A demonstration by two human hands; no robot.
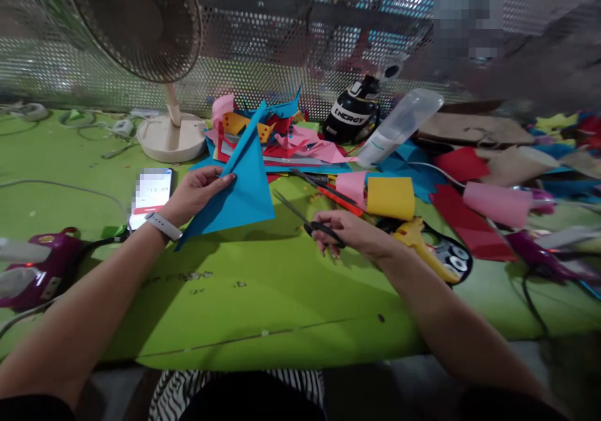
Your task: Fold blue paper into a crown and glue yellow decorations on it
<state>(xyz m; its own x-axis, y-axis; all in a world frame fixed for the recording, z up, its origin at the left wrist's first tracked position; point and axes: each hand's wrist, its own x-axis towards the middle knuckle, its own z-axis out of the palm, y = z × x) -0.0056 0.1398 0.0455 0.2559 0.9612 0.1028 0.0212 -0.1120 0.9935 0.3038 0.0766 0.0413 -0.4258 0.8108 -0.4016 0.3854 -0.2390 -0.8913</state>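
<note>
My left hand point(204, 189) pinches a folded sheet of blue paper point(248, 192) by its upper left part, holding it tilted above the green table point(282, 296). One flap of the sheet stands up along the fold. In my right hand point(335, 230) is a pair of dark-handled scissors point(295, 208), fingers through the loops. The blades point up and left toward the paper's right corner, apart from it. Close behind my right hand lie a red-and-black tool point(338, 198), a pink paper roll point(351, 186) and a yellow paper roll point(390, 198).
A fan point(171, 142) and a lit phone point(153, 195) stand and lie at the left. Coloured paper pieces point(291, 142), a black bottle point(350, 114) and a clear bottle point(399, 126) are at the back. Purple glue guns point(51, 264) with cords sit at both sides.
</note>
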